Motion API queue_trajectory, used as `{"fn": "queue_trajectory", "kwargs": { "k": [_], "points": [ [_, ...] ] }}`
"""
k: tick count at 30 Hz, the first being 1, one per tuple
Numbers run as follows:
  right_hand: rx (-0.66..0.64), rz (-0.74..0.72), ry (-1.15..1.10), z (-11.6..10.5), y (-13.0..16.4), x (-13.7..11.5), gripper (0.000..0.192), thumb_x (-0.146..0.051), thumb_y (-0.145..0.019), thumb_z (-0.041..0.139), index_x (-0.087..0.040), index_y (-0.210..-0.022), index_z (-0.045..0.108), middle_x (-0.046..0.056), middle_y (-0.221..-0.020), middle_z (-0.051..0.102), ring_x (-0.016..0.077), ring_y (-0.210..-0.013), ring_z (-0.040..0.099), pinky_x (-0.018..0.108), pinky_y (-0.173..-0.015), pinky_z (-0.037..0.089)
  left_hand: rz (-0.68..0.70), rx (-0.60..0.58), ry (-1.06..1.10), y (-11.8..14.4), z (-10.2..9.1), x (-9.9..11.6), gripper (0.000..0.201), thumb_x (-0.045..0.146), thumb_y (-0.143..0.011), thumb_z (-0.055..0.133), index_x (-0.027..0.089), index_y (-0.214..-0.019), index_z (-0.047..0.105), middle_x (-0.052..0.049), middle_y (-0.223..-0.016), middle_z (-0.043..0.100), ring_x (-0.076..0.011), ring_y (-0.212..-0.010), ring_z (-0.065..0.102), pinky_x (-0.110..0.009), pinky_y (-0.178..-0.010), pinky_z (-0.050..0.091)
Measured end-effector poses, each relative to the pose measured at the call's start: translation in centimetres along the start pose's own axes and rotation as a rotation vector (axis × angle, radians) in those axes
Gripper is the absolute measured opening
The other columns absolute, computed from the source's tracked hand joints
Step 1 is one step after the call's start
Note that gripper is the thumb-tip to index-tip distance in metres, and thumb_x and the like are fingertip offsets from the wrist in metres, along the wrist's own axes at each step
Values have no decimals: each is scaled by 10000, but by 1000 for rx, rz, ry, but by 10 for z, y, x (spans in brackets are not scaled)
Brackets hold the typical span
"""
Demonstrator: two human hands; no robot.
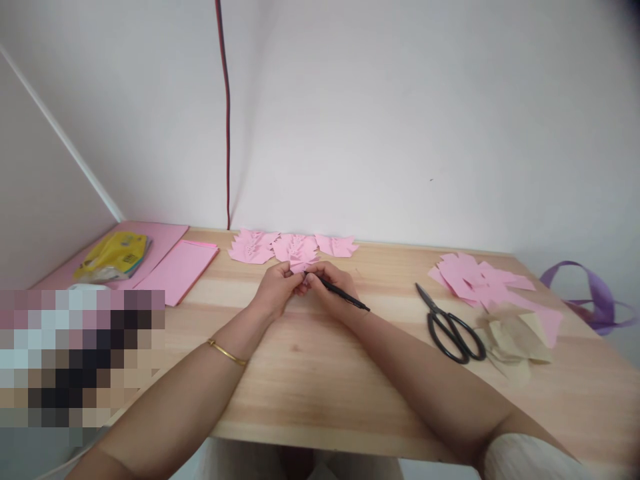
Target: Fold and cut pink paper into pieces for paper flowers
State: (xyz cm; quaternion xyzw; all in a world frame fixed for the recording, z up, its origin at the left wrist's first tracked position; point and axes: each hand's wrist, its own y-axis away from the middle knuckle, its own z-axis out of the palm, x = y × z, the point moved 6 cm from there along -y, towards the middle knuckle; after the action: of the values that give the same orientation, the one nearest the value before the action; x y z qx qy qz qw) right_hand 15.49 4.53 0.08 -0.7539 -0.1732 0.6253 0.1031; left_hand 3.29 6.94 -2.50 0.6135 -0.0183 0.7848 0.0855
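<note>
My left hand (276, 289) and my right hand (331, 285) meet over the middle of the wooden table (310, 380). Between their fingertips they pinch a small pink paper piece (301, 266). A thin black pen (345, 294) lies in my right hand, its end pointing down to the right. Just behind the hands, a row of cut and folded pink paper pieces (293, 246) lies along the wall. A gold bangle (227, 352) circles my left wrist.
Black scissors (450, 326) lie right of my hands, beside a pile of pink paper shapes (480, 277) and beige scraps (513, 337). Purple ribbon (593, 293) hangs off the right edge. Pink sheets (177, 270) and a yellow packet (114, 255) sit at the left.
</note>
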Motion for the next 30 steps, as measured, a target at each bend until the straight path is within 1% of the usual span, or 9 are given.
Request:
{"fn": "queue_trajectory", "kwargs": {
  "k": [4,6,12,18,25,30],
  "points": [
    [50,4,19,-5,0,-3,137,-323,-827,524,-202,-867,574,0,-714,670,135,-671,654,257,-660,522,-5,-3,33,0,1,1,146,178,-619,669,115,-723,588,-17,-562,611,-98,-469,525,-214,-474,407],
    [54,8,18,-6,0,-4,128,-317,-825,524,-204,-858,573,-2,-706,670,133,-663,655,256,-655,524,-5,-6,33,0,1,2,153,177,-615,672,113,-725,588,-18,-559,612,-96,-464,521,-211,-469,400],
    [44,21,7,-4,-1,-6,110,-310,-820,528,-214,-850,572,-8,-685,674,130,-649,657,259,-657,531,-2,-6,27,0,1,1,149,177,-618,673,114,-722,586,-12,-555,604,-97,-467,523,-213,-471,396],
    [12,44,40,-5,0,-13,131,-315,-815,529,-205,-865,579,6,-724,685,133,-687,661,267,-693,529,-3,-8,27,-1,0,1,141,168,-624,667,113,-728,588,-10,-559,601,-96,-472,520,-217,-475,398],
    [10,76,35,-5,0,-13,137,-309,-807,530,-199,-867,584,11,-726,686,134,-690,661,271,-705,524,-5,2,20,0,0,1,155,177,-614,675,115,-726,588,-11,-557,600,-99,-473,525,-218,-476,403],
    [0,62,21,-4,0,-16,131,-314,-813,523,-202,-843,583,8,-710,682,139,-685,656,285,-708,526,2,4,8,0,0,0,160,181,-616,677,114,-737,596,-14,-571,610,-96,-479,530,-213,-479,408]
  ]
}}
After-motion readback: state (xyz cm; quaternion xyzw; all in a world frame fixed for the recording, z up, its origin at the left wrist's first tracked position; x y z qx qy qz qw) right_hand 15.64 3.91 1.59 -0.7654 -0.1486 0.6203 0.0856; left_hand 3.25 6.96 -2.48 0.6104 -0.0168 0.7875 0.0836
